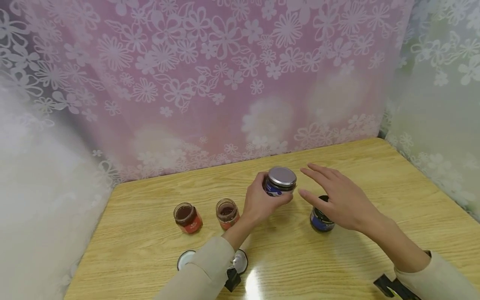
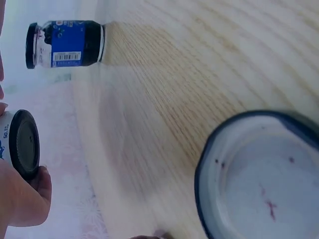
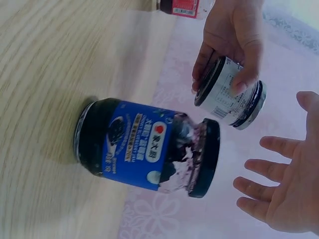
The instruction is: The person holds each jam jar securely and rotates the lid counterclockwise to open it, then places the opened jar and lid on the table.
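Clearly, in the head view, the main hazard is a spill: the left hand (image 1: 260,200) reaches past two uncapped red-labelled jars (image 1: 189,218) (image 1: 227,212), and its forearm passes close to the nearer one, so pulling back low could tip it. Loose lids (image 1: 185,258) (image 1: 241,262) lie near the sleeve (image 1: 206,266) and might be swept toward the near edge of the wooden table (image 1: 142,246). The left hand is wrapped round a silver-lidded jar (image 1: 281,183), above the surface toward its far edge; the right hand (image 1: 341,198) holds nothing, fingers spread, just right of that jar, and the two hands are apart. From the left wrist, the raised jar's dark underside shows, so a loosened grip could drop it; a large lid lies inner side up on the surface. From the right wrist, a standing blueberry jam jar (image 3: 144,147) sits on the surface, lower than both hands; the right wrist could knock it over if it dipped while closing in. Here the raised jar sits in the left hand's curled fingers, with a visible gap to the right hand's fingertips (image 3: 274,144).
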{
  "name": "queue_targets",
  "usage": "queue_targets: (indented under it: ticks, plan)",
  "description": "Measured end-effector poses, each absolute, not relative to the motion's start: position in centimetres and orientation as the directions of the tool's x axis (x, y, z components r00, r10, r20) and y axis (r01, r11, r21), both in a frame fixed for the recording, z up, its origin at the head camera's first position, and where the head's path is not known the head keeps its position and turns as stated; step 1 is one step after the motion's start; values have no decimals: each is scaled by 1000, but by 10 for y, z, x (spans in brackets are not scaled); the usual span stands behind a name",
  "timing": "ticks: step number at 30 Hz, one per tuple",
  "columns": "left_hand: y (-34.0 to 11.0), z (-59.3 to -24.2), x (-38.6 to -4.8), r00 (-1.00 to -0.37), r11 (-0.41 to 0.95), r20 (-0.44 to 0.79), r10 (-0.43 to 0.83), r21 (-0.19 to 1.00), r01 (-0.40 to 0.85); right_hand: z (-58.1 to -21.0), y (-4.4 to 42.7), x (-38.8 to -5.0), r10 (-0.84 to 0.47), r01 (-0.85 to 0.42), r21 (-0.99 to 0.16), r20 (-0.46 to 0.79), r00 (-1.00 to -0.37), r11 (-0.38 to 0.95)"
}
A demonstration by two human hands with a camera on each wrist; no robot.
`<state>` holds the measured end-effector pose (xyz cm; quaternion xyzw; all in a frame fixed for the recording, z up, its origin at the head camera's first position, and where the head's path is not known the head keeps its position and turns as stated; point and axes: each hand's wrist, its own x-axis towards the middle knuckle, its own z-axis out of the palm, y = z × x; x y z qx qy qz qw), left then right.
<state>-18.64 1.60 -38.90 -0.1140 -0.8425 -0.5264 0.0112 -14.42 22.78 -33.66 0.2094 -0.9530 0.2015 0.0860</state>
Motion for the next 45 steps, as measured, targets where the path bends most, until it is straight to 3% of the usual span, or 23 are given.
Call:
queue_targets:
  ticks: [14,27,45]
  plan:
    - [10,-373,-156,-944,464,196,267,832,304,-329,220,-127,-380,-469,-373,290,-878,801]
    - [-14,-384,-134,-894,561,241,378,708,428,-337,203,-107,-411,-512,-424,312,-857,747]
    - [-27,-395,-115,-858,608,237,456,622,494,-364,189,-94,-396,-423,-430,156,-905,798]
